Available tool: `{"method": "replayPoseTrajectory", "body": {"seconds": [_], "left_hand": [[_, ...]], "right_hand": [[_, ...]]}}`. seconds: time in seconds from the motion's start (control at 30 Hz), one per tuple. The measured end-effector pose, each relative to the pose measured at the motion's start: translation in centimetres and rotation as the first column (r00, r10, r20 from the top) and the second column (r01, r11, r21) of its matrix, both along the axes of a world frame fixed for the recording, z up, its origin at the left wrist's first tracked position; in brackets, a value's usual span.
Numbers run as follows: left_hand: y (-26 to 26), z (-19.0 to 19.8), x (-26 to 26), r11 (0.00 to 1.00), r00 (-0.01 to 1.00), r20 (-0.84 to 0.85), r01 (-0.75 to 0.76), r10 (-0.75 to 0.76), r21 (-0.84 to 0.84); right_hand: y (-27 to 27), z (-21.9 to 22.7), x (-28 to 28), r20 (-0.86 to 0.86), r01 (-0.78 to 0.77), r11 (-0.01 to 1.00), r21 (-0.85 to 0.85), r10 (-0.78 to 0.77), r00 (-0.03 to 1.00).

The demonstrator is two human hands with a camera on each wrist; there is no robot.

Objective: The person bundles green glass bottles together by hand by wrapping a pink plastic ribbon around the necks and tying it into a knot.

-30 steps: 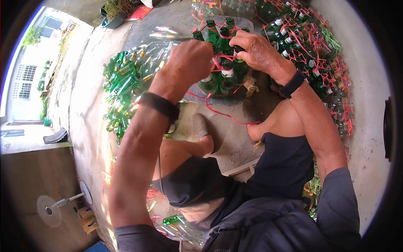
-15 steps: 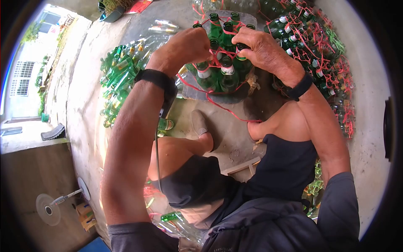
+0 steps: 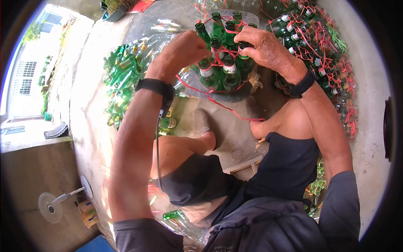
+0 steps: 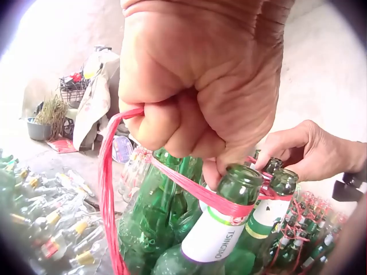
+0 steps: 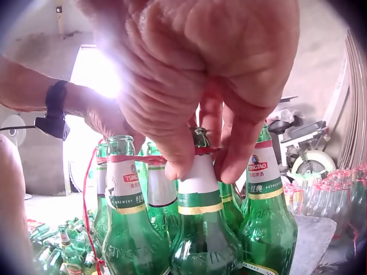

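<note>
My right grip has thumb and fingers closed round a green bottle neck, body right below. Left grip's curled tight on red string, now shifted left, uncovering more of the other bottles.

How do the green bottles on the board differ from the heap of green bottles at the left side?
The bottles on the board stand upright, close together; the heap is jumbled, mostly lying down. Red string runs around necks of the first group, while the heap looks loose. The first stands on a grey board, the heap on the floor. Both are green glass.
</note>
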State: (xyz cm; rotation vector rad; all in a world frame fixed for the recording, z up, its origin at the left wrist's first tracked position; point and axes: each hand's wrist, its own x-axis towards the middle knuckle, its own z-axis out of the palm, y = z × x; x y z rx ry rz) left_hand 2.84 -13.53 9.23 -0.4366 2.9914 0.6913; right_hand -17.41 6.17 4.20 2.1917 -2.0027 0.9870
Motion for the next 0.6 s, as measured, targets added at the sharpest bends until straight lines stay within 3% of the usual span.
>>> {"method": "replayPoseTrajectory", "body": {"seconds": [0.1, 0.17, 0.4, 0.47, 0.6], "left_hand": [[0.4, -0.4, 0.8, 0.998, 0.996, -0.058, -0.06, 0.06, 0.01], [0.7, -0.6, 1.4, 0.993, 0.99, -0.134, -0.061, 0.047, -0.101], [1.5, -2.4, 3.7, 0.99, 0.961, -0.266, -0.106, 0.077, -0.095], [2.0, -3.2, 3.8, 0.962, 0.928, -0.28, -0.269, 0.248, -0.039], [2.8, -4.1, 4.1, 0.939, 0.872, -0.369, -0.345, 0.323, 0.007]], "right_hand": [[0.1, -0.1, 0.1, 0.016, -0.002, 1.0, -0.006, 0.002, 1.0], [0.1, -0.1, 0.1, 0.02, 0.003, 1.0, -0.01, -0.003, 1.0], [-0.1, -0.6, -0.1, 0.024, -0.006, 0.999, -0.044, 0.007, 1.0], [-0.1, -0.6, -0.1, 0.023, -0.013, 0.998, -0.065, 0.015, 1.0], [0.1, -0.6, 0.1, 0.036, 0.01, 0.999, -0.037, -0.009, 0.999]]}}
